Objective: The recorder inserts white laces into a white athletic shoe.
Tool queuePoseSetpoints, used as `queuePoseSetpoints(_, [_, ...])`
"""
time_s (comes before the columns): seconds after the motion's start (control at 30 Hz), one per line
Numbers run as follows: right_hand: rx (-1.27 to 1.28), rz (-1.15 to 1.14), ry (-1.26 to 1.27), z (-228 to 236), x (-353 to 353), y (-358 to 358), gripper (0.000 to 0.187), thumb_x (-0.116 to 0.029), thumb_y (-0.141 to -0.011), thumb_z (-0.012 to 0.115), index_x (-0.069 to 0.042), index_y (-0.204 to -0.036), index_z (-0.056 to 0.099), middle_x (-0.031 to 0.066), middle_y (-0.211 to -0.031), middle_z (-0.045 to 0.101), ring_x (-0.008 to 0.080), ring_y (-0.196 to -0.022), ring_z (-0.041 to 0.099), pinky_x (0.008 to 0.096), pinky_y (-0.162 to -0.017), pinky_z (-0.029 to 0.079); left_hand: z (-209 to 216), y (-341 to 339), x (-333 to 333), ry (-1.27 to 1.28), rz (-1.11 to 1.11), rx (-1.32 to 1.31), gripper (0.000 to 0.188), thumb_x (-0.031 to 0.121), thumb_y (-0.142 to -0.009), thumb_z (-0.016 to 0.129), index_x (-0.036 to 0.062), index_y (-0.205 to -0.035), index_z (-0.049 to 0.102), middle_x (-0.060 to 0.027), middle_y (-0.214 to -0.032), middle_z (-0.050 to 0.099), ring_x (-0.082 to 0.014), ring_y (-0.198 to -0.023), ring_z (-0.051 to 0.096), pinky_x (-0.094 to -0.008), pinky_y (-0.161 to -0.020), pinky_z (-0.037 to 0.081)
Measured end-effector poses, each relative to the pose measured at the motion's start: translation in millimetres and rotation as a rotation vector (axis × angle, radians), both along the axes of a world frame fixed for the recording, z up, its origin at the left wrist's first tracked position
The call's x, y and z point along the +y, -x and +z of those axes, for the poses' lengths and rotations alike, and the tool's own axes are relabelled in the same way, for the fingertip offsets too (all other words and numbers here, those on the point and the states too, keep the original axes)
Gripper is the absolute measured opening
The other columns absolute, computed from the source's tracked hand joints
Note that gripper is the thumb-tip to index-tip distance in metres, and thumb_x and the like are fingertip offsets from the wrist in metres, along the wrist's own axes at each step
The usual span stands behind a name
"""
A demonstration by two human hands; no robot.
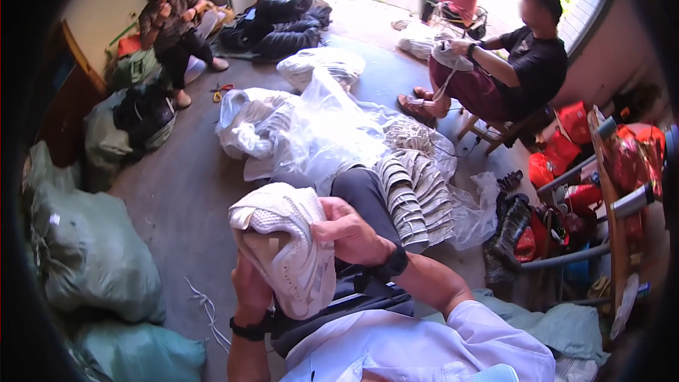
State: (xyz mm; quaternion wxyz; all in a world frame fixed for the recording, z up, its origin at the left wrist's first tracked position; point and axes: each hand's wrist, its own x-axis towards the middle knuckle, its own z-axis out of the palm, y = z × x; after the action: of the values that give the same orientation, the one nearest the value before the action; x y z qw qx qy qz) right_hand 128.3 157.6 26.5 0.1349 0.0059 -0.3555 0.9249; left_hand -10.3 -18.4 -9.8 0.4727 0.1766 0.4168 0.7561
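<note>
A cream-white shoe upper (286, 247) with knit mesh and no visible sole is held up over my lap. My right hand (348, 233) pinches its right edge, thumb in front and the other fingers behind. My left hand (251, 283) grips it from the left and below; most of those fingers are hidden behind the upper. Just beyond my knees, a row of nested beige shoe uppers (417, 198) lies at the right. Next to it, a clear plastic bag (322, 127) spreads over more uppers. A bundle of pale cords (410, 134) rests behind the row.
Green sacks (92, 247) line the left side. White laces (206, 308) and orange-handled scissors (223, 90) lie on the floor. At the right stands a wooden rack (607, 198) with red bags. Seated people work nearby, one on a stool (488, 131) handling a pale upper.
</note>
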Motion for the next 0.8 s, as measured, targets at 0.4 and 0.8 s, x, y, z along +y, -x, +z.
queuePoseSetpoints(0.4, [-0.318, -0.472, -0.703, -29, 6, 36, 0.068, -0.035, -0.096, 0.063, -0.002, -0.148, 0.033, 0.0126, -0.135, 0.051, 0.0182, -0.122, 0.049, 0.0335, -0.103, 0.041, 13, -5, 42, 0.151, 0.218, 0.296, 0.051, 0.031, -0.092, 0.068, 0.0033, -0.132, 0.050, -0.0066, -0.119, 0.061, -0.0191, -0.110, 0.061, -0.0357, -0.094, 0.049])
queuePoseSetpoints(0.8, [-0.457, -0.703, -0.565, -36, 56, 36, 0.041, -0.032, -0.093, 0.063, -0.001, -0.120, 0.062, 0.0079, -0.100, 0.067, 0.0133, -0.088, 0.061, 0.0292, -0.076, 0.050, -47, 44, 49, 0.005, -0.022, -0.199, 0.032, 0.025, -0.102, 0.053, 0.0017, -0.122, 0.061, -0.0095, -0.114, 0.070, -0.0167, -0.098, 0.067, -0.0314, -0.090, 0.054])
